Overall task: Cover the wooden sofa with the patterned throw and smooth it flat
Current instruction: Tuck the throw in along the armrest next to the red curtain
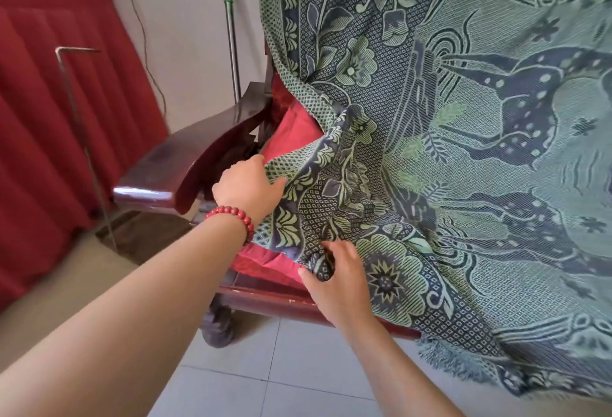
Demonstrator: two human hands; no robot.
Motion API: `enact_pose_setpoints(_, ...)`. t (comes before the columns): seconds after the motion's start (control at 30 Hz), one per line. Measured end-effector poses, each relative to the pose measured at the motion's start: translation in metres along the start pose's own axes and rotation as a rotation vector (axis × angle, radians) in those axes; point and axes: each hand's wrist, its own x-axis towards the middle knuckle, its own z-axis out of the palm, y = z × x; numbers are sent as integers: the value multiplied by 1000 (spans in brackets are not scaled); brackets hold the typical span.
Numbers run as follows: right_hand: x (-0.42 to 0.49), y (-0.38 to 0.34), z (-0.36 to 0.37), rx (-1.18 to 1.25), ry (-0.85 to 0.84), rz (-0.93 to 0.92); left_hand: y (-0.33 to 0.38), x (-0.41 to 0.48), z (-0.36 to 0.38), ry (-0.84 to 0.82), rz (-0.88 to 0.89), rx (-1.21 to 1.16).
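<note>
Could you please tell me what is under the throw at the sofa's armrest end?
A red cushion shows beneath the throw at its edge, lying on the sofa. The rest of the seat is covered, so anything else there cannot be seen.

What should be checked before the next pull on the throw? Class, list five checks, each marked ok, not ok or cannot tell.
1. Left hand holds the throw's edge: ok.
2. Right hand grips a bunch of throw: ok.
3. Cushion covered: not ok, red shows beside the armrest.
4. Throw flat: not ok, folds gather between the hands.
5. Fringe clear of the floor: cannot tell.
</note>
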Motion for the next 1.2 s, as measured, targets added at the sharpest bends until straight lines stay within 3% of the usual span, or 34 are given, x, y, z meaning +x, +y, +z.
enact_pose_setpoints(0.1, 0, 5, 0, -65, -30, 1, 3, 7, 5, -60, 8, 55)
enact_pose_setpoints(0.4, -10, -16, -3, 109, 63, 99, -29, -22, -23, -10, 3, -17)
enact_pose_setpoints(0.6, -25, -42, 12, 39, -173, 31, -55, -56, -45, -53, -72, 110)
enact_pose_setpoints(0.83, -28, -26, 13, 193, -219, 111, -35, -46, -32, -113, -90, 146)
enact_pose_setpoints(0.97, -26, -17, 2, 384, -119, 139, -13, -36, -19, -28, -4, 112)
enact_pose_setpoints(1.2, -10, -1, -18, 549, 57, 277, 13, -30, 10, 22, 177, -251)
